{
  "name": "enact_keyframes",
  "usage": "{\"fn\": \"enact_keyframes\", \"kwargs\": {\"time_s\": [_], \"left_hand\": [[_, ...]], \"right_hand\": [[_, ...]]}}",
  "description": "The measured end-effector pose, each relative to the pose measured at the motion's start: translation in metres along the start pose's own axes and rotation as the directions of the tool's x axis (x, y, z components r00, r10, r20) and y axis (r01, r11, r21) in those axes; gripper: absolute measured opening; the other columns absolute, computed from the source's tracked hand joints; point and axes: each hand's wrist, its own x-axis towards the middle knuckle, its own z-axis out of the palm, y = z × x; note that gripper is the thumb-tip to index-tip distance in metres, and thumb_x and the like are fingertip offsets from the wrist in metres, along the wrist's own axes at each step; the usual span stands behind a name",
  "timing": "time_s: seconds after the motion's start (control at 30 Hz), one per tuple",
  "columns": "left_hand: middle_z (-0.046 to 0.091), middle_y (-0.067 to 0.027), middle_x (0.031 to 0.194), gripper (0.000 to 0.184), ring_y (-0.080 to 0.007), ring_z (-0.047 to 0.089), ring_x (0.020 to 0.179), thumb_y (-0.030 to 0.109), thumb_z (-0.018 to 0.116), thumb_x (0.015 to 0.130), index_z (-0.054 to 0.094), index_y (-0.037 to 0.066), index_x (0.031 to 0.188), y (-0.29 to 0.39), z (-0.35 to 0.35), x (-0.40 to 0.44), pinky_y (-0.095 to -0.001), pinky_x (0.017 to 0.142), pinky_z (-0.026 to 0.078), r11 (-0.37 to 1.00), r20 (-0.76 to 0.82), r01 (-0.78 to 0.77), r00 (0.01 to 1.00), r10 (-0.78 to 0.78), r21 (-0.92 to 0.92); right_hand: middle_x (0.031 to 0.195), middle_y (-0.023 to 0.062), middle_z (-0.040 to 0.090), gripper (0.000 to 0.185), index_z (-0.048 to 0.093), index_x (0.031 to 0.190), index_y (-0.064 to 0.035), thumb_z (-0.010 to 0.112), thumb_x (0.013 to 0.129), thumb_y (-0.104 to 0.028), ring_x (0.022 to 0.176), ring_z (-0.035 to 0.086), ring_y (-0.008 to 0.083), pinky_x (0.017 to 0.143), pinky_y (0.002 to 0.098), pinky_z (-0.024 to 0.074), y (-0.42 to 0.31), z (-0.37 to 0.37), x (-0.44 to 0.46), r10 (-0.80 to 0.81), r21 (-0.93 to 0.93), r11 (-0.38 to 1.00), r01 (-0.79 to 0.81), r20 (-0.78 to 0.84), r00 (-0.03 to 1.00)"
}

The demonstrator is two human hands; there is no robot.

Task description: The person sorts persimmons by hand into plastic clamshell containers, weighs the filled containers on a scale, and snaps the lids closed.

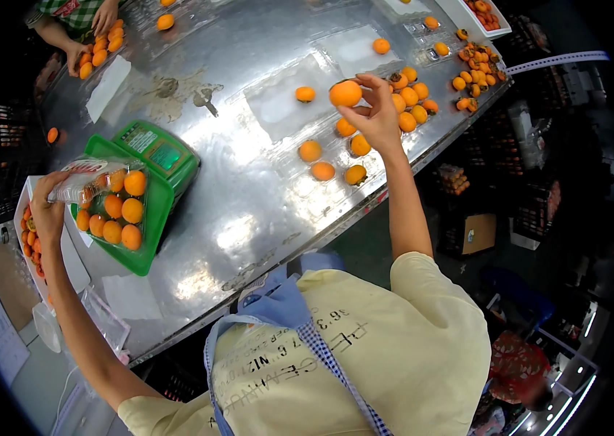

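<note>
My right hand (376,120) pinches a persimmon (345,93) between thumb and fingers above the metal table (241,211). Below and around it lie loose persimmons (323,171), several of them in a clear plastic tray. My left hand (47,207) grips the raised lid of a clear plastic clamshell box (78,187). Several persimmons (132,211) fill the box, which rests on the green pan (148,254) of a digital scale (158,151). The digits on its lit display are too blurred to read.
Across the table a person's hands (77,57) handle persimmons. A white box of fruit (29,232) stands left of the scale. More persimmons (478,73) pile up at the right edge, beside another white box (492,27). Dark crates (13,167) stand at the far left.
</note>
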Motion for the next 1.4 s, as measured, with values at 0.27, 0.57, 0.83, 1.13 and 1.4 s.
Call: {"fn": "enact_keyframes", "kwargs": {"time_s": [0.27, 0.57, 0.83, 1.13, 1.4], "left_hand": [[0.064, -0.0114, 0.100, 0.037, -0.0267, 0.058, 0.098, -0.012, 0.055, 0.065, 0.065, 0.002, 0.098, 0.004, 0.000, -0.005, -0.0335, 0.090, 0.042, 1.000, 0.001, 0.017, 1.000, -0.017, -0.003], [0.064, -0.0105, 0.099, 0.036, -0.0263, 0.059, 0.099, -0.011, 0.057, 0.066, 0.064, 0.002, 0.098, 0.006, 0.000, -0.006, -0.0322, 0.090, 0.043, 1.000, 0.004, 0.004, 1.000, -0.005, 0.025], [0.064, -0.0086, 0.101, 0.035, -0.0224, 0.059, 0.100, -0.012, 0.057, 0.070, 0.064, 0.003, 0.101, -0.003, 0.003, -0.009, -0.0298, 0.090, 0.043, 1.000, -0.010, -0.012, 1.000, 0.012, 0.001], [0.064, -0.0090, 0.106, 0.041, -0.0225, 0.059, 0.102, -0.015, 0.055, 0.068, 0.063, 0.003, 0.104, -0.005, 0.004, -0.010, -0.0293, 0.091, 0.042, 1.000, 0.001, 0.030, 1.000, -0.030, 0.003], [0.065, -0.0097, 0.103, 0.038, -0.0231, 0.059, 0.101, -0.013, 0.054, 0.069, 0.064, 0.002, 0.103, -0.001, -0.001, -0.009, -0.0294, 0.091, 0.042, 0.991, 0.022, 0.118, 0.993, -0.120, 0.057]], "right_hand": [[0.109, 0.0110, 0.060, 0.050, 0.053, 0.109, -0.0049, 0.079, 0.066, -0.006, 0.096, 0.061, 0.0219, 0.074, 0.0284, 0.0549, -0.023, 0.027, -0.007, -0.422, -0.287, 0.852, 0.437, 0.117, 0.899], [0.109, 0.0108, 0.061, 0.039, 0.063, 0.100, -0.0063, 0.079, 0.065, -0.003, 0.091, 0.062, 0.0184, 0.070, 0.0258, 0.0554, -0.019, 0.028, -0.020, -0.409, -0.195, 0.892, 0.408, 0.036, 0.912], [0.110, 0.0089, 0.057, 0.043, 0.055, 0.108, -0.0064, 0.075, 0.071, -0.002, 0.091, 0.061, 0.0157, 0.067, 0.0232, 0.0541, 0.042, -0.025, -0.052, -0.055, -0.084, 0.995, 0.045, -0.128, 0.990], [0.099, 0.0134, 0.065, 0.062, 0.050, 0.117, -0.0074, 0.073, 0.069, -0.040, 0.087, 0.064, 0.0286, 0.073, 0.0377, 0.0491, 0.056, -0.155, -0.072, 0.433, -0.838, 0.333, -0.432, -0.271, 0.860], [0.104, 0.0098, 0.064, 0.043, 0.057, 0.112, -0.0068, 0.069, 0.077, -0.028, 0.093, 0.061, 0.0281, 0.076, 0.0383, 0.0488, 0.113, -0.189, -0.002, 0.240, -0.766, 0.532, -0.361, -0.273, 0.932]]}}
